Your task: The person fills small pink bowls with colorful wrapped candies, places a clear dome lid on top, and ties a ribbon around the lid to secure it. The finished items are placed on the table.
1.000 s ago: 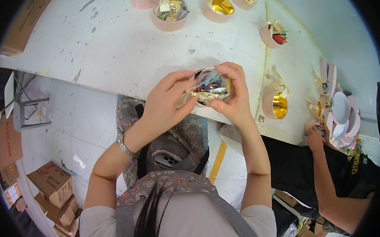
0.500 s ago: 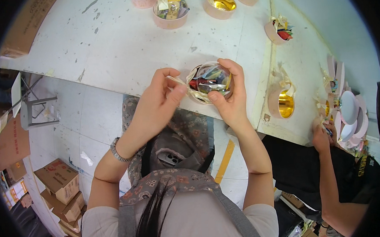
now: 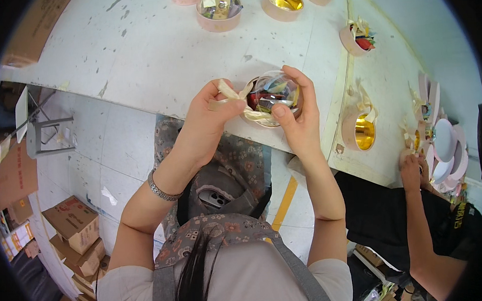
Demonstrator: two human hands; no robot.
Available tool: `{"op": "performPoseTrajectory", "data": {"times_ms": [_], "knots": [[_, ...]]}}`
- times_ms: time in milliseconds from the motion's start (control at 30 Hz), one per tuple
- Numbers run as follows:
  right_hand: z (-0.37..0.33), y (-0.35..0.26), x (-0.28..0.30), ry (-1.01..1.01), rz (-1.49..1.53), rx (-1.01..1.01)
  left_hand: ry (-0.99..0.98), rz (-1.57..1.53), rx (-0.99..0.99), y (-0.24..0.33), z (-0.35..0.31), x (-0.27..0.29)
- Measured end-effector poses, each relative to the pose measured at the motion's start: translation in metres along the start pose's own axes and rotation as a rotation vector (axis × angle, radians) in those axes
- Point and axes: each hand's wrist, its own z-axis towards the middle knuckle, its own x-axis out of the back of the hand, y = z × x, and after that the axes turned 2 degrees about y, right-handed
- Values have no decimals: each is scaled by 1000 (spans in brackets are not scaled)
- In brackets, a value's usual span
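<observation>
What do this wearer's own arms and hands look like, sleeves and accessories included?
Both the left hand and the right hand are ungloved. A silvery, textured wristband circles the left wrist; the right wrist has nothing on it. The forearms are uncovered, with short, plain, pale grey-beige sleeves ending above the elbows. No rings stand out.

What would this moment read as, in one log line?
Left hand: pinching cream ribbon | Right hand: holding clear cover over filled round box | Nearby: gold-lined boxes on white table
</observation>
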Motion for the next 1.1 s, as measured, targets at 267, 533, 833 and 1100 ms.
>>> {"op": "performPoseTrajectory", "data": {"times_ms": [267, 533, 833, 1100], "knots": [[7, -2, 7, -32, -40, -53, -236, -196, 73, 9, 7, 15], [14, -13, 4, 5, -356, 61, -222, 355, -22, 21, 10, 14], [22, -21, 8, -99, -674, 333, -189, 105, 91, 17, 24, 17], [31, -16, 8, -153, -634, 364, -100, 267, 28, 22, 22, 12]]}}
